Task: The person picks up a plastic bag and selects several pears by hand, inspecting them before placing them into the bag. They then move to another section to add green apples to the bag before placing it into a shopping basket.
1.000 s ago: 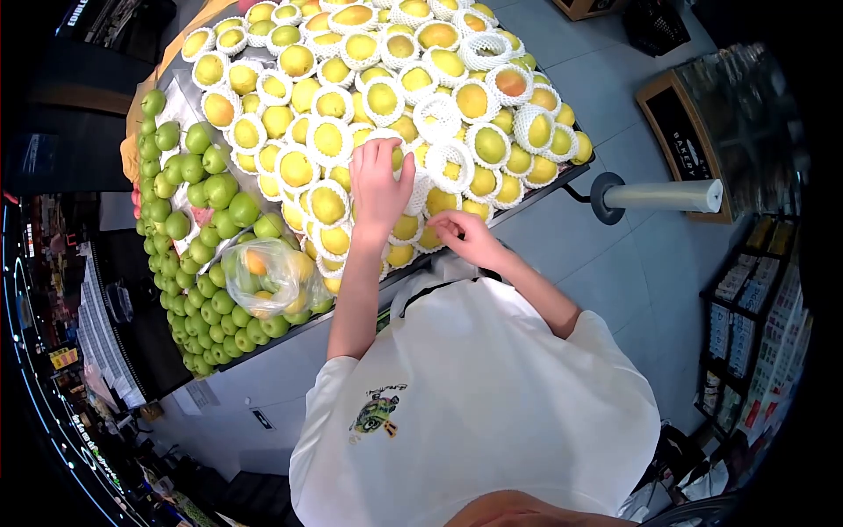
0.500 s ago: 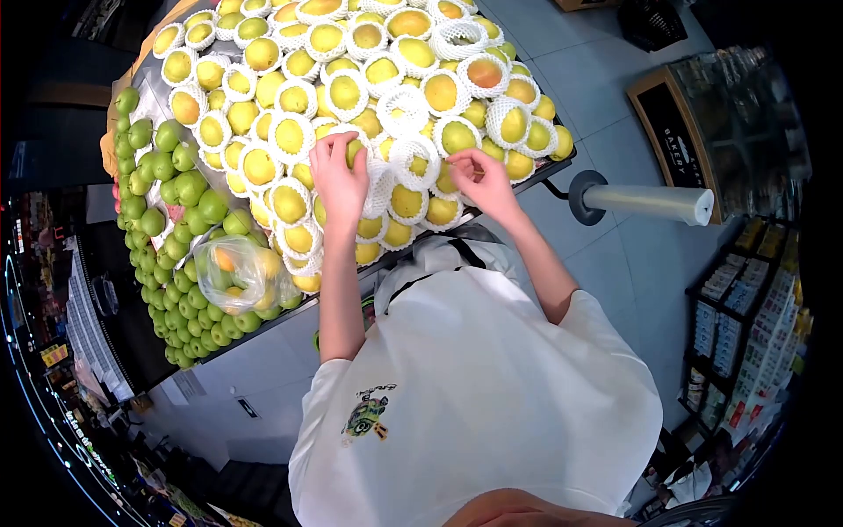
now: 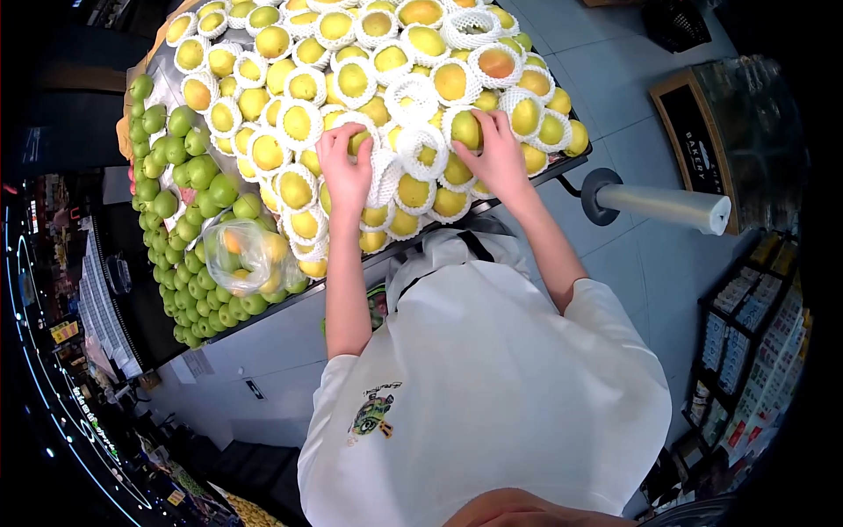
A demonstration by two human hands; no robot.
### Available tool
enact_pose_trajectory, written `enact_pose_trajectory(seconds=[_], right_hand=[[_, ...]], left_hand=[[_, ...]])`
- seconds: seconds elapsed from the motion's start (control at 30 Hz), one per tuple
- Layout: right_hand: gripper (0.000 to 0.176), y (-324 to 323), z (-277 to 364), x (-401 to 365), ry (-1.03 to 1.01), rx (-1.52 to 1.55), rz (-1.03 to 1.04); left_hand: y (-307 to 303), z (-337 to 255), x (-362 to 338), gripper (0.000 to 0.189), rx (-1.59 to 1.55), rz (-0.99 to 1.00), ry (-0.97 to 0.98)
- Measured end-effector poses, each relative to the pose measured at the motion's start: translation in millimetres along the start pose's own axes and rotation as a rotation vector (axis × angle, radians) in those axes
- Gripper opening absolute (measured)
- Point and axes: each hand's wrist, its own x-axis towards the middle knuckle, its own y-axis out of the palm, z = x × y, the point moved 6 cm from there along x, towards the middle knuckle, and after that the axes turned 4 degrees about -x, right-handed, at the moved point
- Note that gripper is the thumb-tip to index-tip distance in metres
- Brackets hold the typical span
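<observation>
My left hand (image 3: 347, 167) curls over a yellow-green fruit (image 3: 357, 143) in a white foam net, thumb on one side and fingers on the other. Further right, my right hand (image 3: 499, 158) grips a rounder yellow fruit (image 3: 466, 130), which sits in its own foam net among the others. Between the hands lie a loose ring-shaped foam net (image 3: 422, 150) with yellow fruit showing through it and another crumpled net (image 3: 411, 98). More netted yellow fruit (image 3: 296, 124) spreads around and beyond both hands.
Green apples (image 3: 202, 171) are heaped on the left of the display. A clear plastic bag (image 3: 250, 256) with orange-yellow fruit inside rests on them at the front. Past the right corner, a roll of clear bags (image 3: 663, 204) sticks out on a holder. A bakery crate (image 3: 698, 145) stands beyond it.
My right hand has moved up and right from the foam nets and closed around a yellow fruit. My left hand stays on its fruit. The whole view has shifted slightly.
</observation>
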Motion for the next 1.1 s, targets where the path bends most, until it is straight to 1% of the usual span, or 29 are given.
enact_pose_trajectory(seconds=[0.07, 0.1, 0.2, 0.23, 0.3, 0.33, 0.37, 0.4, 0.43, 0.47, 0.5, 0.57, 0.6, 0.67, 0.7, 0.73, 0.8, 0.83, 0.87, 0.9, 0.93, 1.0, 1.03, 1.1], right_hand=[[0.057, 1, 2, 1, 0.003, -0.083, 0.011], [0.057, 0, 2, 2, 0.01, -0.075, -0.007], [0.059, 3, -7, 1, 0.027, -0.094, 0.035], [0.059, 3, -8, 2, -0.008, -0.068, 0.014], [0.06, 0, -6, 1, -0.044, -0.042, -0.01], [0.06, -6, -2, -1, -0.036, -0.014, -0.044], [0.06, -12, 2, -4, -0.028, 0.013, -0.078], [0.06, -17, 7, -6, -0.031, 0.011, -0.08], [0.06, -22, 12, -10, -0.018, 0.079, -0.07], [0.061, -27, 17, -15, -0.003, 0.147, -0.056], [0.061, -32, 26, -21, -0.003, 0.145, -0.049], [0.062, -35, 41, -28, 0.034, 0.292, 0.007], [0.062, -35, 44, -32, 0.031, 0.292, 0.01], [0.064, -39, 56, -41, -0.123, 0.412, -0.013], [0.068, -39, 59, -43, -0.115, 0.431, -0.002], [0.068, -41, 59, -46, -0.113, 0.427, -0.003], [0.063, -36, 56, -52, -0.03, 0.546, 0.12], [0.063, -30, 50, -57, -0.029, 0.546, 0.121], [0.06, -14, 37, -65, 0.098, 0.88, 0.194], [0.057, -5, 35, -67, 0.229, 1.211, 0.265], [0.057, -7, 35, -68, 0.229, 1.211, 0.264], [0.054, -2, 44, -74, 0.424, 1.797, 0.433], [0.054, -3, 43, -75, 0.426, 1.794, 0.43], [0.061, 0, 49, -80, 0.484, 1.995, 0.568]], left_hand=[[-1, 0, -1, 0.023, -0.03, -0.011, 0.008], [-1, -1, 0, 0.023, -0.039, -0.012, 0.019], [0, 3, -1, 0.024, -0.022, 0.001, 0.012], [-3, 2, 0, 0.024, -0.023, 0.001, 0.015], [-5, 2, 3, 0.026, -0.046, 0.07, -0.032], [-11, -10, 4, 0.026, -0.047, 0.069, -0.031], [-19, -27, 4, 0.027, 0.051, 0.038, 0.027], [-26, -47, 6, 0.029, 0.147, 0.005, 0.085], [-29, -65, 7, 0.029, 0.144, 0.004, 0.084], [-26, -87, 6, 0.034, -0.01, 0.059, 0.108], [-20, -104, 1, 0.039, -0.163, 0.113, 0.13], [1, -119, -12, 0.046, -0.353, 0.209, 0.017], [6, -119, -17, 0.046, -0.354, 0.206, 0.015], [29, -105, -34, 0.048, -0.625, 0.365, -0.221], [31, -102, -39, 0.042, -0.705, 0.299, -0.272], [33, -96, -42, 0.042, -0.708, 0.301, -0.272], [30, -79, -45, 0.034, -0.782, 0.197, -0.388], [27, -77, -44, 0.029, -0.828, 0.138, -0.434], [25, -76, -44, 0.029, -0.828, 0.138, -0.435], [22, -72, -43, 0.029, -0.871, 0.108, -0.496], [20, -67, -44, 0.029, -0.915, 0.08, -0.557], [18, -64, -44, 0.03, -0.938, 0.077, -0.57], [16, -65, -44, 0.03, -0.947, 0.069, -0.56], [15, -66, -46, 0.03, -0.958, 0.062, -0.551]])
